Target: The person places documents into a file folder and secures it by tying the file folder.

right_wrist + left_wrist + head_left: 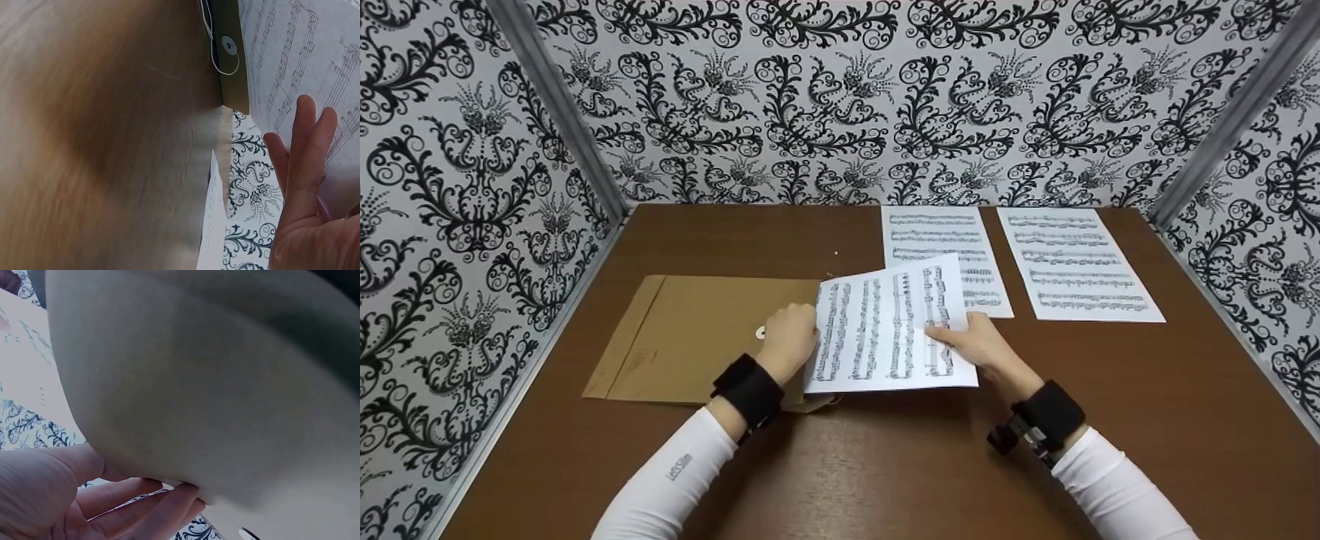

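Observation:
A brown paper envelope (697,322) lies on the left half of the table. My left hand (791,337) grips it at its right end, fingers (152,512) and thumb curled round the edge. A sheet of music (877,337) overlaps that end and extends to the right, lifted and tilted, its staves running sideways. On its right side, my right hand (982,345) pinches it, thumb on top and the other fingers (306,152) underneath. In the right wrist view, a round button (229,45) with a white string shows on the envelope. The sheet's left end is partly hidden near the left hand.
Two more music sheets lie flat at the back right: one (937,229) partly behind the held sheet, the other (1080,262) to its right. The brown table (877,465) meets patterned walls (840,97) at the back and sides.

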Demonstrator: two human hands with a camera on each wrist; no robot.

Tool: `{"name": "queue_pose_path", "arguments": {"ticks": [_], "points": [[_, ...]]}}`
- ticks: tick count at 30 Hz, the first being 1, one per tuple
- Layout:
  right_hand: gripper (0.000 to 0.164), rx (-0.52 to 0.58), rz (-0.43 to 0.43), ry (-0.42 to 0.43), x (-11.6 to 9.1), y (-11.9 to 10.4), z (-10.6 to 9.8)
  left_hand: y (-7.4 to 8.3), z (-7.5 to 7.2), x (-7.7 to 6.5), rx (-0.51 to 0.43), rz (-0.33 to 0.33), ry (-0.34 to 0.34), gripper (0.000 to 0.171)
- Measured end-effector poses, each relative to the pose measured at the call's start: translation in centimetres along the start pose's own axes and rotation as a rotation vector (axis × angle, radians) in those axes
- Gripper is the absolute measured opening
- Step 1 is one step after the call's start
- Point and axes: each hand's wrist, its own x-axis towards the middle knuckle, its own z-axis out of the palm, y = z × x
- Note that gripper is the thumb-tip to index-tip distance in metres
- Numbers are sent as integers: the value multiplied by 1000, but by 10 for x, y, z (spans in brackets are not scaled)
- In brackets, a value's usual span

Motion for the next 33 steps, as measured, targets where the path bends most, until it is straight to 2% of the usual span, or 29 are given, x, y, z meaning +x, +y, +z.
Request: {"name": "queue_pose_path", "arguments": {"ticks": [5,12,19,26,33], "points": [[41,32,11,-5,2,5,5,0,1,-1,8,2,26,8],[39,39,29,-10,6,5,10,0,1,-1,-51,-56,22,12],[36,45,36,-10,10,3,16,-3,3,-4,-91,-78,26,15],[37,64,23,-57,14,1,23,-6,-2,-4,-126,-112,-18,5],[40,90,-2,-98,19,0,33,-7,-6,-3,-185,-125,-42,9]]}}
